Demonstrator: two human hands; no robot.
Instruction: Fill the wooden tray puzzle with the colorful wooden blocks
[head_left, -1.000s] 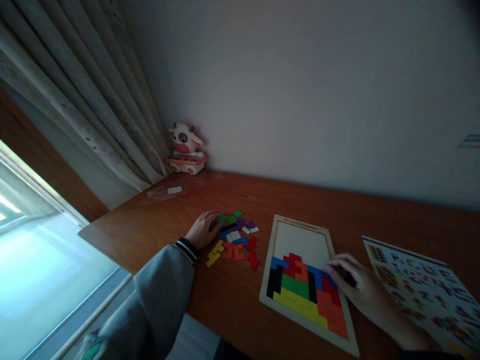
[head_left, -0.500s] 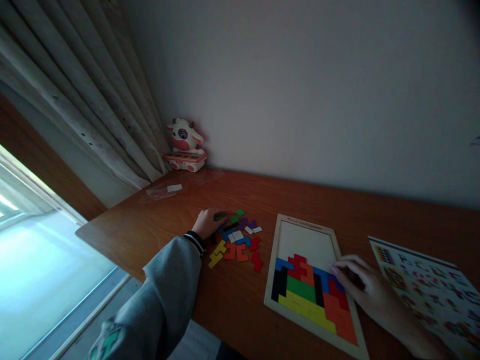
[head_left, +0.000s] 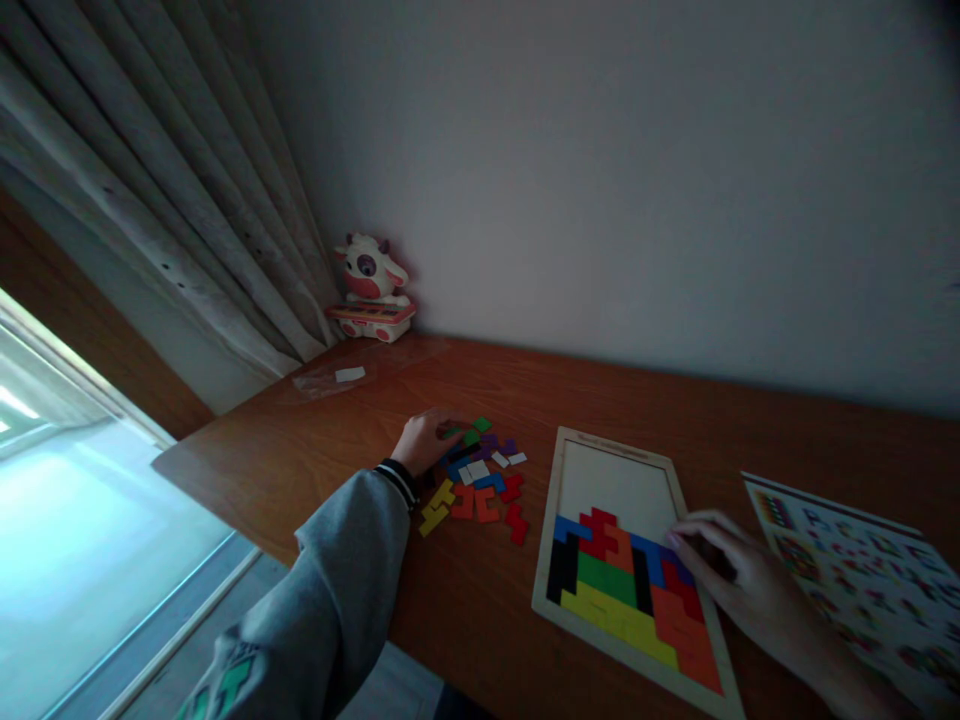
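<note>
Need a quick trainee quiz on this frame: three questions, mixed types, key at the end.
1. Open: Which hand is at the loose pieces, and where is the other one?
2. True or false: The tray lies between the loose pieces and the printed sheet.
3. Fill in: The cow toy stands at the back of the table, close to the folds of the ____.

Key:
1. The left hand; the right hand is at the tray's right-hand side.
2. True.
3. curtain
</note>
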